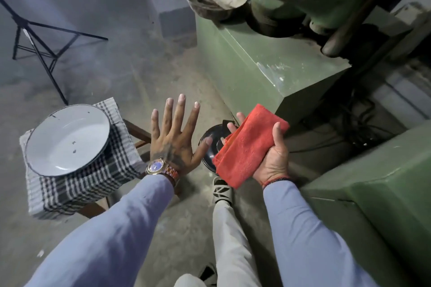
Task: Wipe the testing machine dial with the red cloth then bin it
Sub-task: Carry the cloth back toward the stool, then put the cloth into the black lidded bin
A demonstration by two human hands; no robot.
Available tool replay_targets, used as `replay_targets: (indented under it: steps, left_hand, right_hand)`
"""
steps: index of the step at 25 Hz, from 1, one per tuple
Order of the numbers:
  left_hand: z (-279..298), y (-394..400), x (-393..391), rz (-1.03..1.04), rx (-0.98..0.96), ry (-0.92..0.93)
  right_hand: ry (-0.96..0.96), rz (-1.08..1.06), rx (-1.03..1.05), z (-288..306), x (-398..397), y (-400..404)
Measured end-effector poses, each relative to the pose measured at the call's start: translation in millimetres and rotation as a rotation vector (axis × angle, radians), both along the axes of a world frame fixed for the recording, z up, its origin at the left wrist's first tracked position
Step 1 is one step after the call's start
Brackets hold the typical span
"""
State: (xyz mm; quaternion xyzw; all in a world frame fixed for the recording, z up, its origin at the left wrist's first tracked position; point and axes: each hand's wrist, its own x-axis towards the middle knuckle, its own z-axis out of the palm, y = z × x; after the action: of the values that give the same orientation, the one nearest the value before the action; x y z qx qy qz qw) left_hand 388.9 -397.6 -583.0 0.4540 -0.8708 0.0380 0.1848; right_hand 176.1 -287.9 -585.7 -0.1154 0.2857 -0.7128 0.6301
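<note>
Your right hand [271, 156] grips the folded red cloth [247, 144] palm-up above the black bin [211, 144]; left hand [175, 137] hovers flat, fingers spread, over bare floor [149, 81].

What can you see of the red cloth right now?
The red cloth is a soft, fuzzy, microfibre-looking rag, folded over into a rough rectangle. It lies across the upturned right hand, thumb pressing its top edge, fingertips showing past its left side. It hangs above the floor beside the green machine, touching nothing else.
</note>
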Motion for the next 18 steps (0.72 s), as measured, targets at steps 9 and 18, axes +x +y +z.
replay_targets:
  steps: [9,18]
  left_hand:
    - [-63,-23,-23,0.001,0.105,-0.026]
    - [-83,-42,-45,-0.010,0.118,-0.058]
  right_hand:
    - [-0.070,-0.047,0.205,-74,-20,-21]
    - [0.031,-0.194,0.705,-98,-28,-41]
